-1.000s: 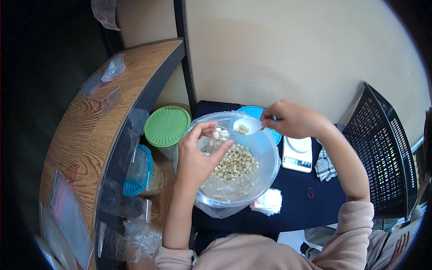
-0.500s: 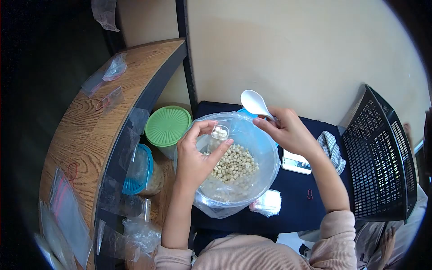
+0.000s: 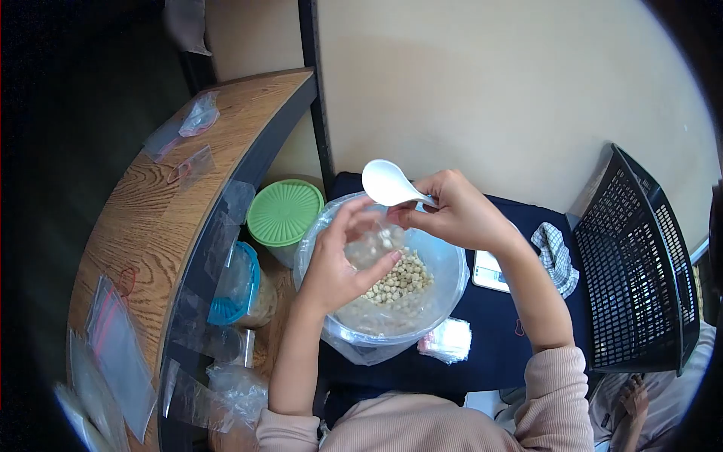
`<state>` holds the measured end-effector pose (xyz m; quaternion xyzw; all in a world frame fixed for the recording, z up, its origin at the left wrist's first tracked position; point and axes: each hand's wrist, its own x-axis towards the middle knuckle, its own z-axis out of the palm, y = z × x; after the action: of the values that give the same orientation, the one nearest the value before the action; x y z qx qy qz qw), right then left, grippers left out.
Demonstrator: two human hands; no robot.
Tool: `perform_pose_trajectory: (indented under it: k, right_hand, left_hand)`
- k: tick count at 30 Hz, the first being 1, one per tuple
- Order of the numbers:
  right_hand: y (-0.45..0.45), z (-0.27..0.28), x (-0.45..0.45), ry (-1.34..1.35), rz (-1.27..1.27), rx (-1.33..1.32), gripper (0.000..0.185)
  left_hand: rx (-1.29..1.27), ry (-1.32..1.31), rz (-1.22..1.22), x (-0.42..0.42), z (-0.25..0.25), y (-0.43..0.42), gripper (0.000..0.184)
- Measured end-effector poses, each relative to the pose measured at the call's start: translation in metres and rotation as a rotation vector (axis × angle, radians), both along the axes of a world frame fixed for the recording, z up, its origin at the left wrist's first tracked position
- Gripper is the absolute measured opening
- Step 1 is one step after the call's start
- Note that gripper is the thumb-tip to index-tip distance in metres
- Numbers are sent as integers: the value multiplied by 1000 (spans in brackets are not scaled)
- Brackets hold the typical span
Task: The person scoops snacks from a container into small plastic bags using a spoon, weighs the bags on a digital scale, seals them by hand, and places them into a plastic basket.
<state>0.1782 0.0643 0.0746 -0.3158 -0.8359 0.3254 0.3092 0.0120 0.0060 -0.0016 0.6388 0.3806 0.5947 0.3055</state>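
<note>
My left hand (image 3: 340,264) curls around a small clear bag (image 3: 373,247) with pale pieces inside, blurred by motion. Between the fingers of my right hand (image 3: 452,215) is a white spoon (image 3: 387,183), its bowl empty and raised to the left. The fingertips of my right hand are close to the bag's top; whether they touch it I cannot tell. Both hands are above a clear plastic-lined tub (image 3: 449,301), which holds many small pale cubes (image 3: 407,280).
Around the tub are a green-lidded container (image 3: 285,212), a blue-lidded container (image 3: 245,282), a white scale (image 3: 489,271), stacked small bags (image 3: 449,340) and a checked cloth (image 3: 555,256). A black basket (image 3: 640,271) stands right. Another person's hand (image 3: 635,398) shows lower right.
The spoon, holding cubes a second ago, is now empty. After lifting away, my right hand has come back left beside the bag. The bag has shifted slightly right in my left hand.
</note>
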Motion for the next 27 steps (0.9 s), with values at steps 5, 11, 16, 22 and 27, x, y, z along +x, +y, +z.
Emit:
perform_pose_trajectory:
  k: [5,11,16,22,27]
  right_hand:
    - [-5,10,6,-82,5,-4,15]
    - [-6,13,7,-156,-76,53,15]
    - [-4,9,6,-88,29,10,14]
    - [0,6,8,-110,28,80,16]
    - [-2,6,6,-140,-47,103,15]
  left_hand:
    - [-164,98,-154,-4,-1,4,62]
    - [-201,91,-165,-2,-1,4,63]
    - [-231,186,-131,-2,4,-1,60]
    - [-284,223,-214,-6,-2,5,76]
    - [12,359,-34,-4,1,3,90]
